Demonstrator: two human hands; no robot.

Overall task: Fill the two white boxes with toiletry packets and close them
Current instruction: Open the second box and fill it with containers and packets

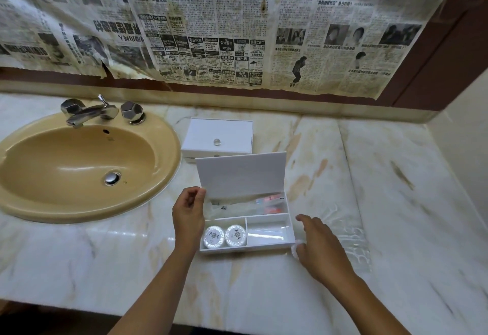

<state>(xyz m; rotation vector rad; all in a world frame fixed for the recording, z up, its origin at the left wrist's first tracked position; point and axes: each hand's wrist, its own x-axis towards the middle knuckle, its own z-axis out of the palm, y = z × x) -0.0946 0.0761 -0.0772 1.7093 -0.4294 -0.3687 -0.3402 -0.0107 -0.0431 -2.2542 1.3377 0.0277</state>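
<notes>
Near box: open white box [247, 231] on the marble surface [396, 202], lid [241, 175] raised at 12 o'clock.
Contents: two round packets [224, 236] in the compartment at 7 o'clock; clear wrapped packets [253, 204] along the back, contents hard to make out; the compartment at 4 o'clock looks bare.
Far box: closed white box [217, 136] just behind.
Left hand [188, 216]: fingers pinch the lid's lower corner.
Right hand [317, 245]: fingers relaxed beside the box; a clear item under the palm, unclear whether held.
Sink [79, 168]: at 9 o'clock, cut off by the frame.

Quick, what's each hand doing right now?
Left hand: pinching the lid edge of the open box.
Right hand: open, holding nothing.
</notes>
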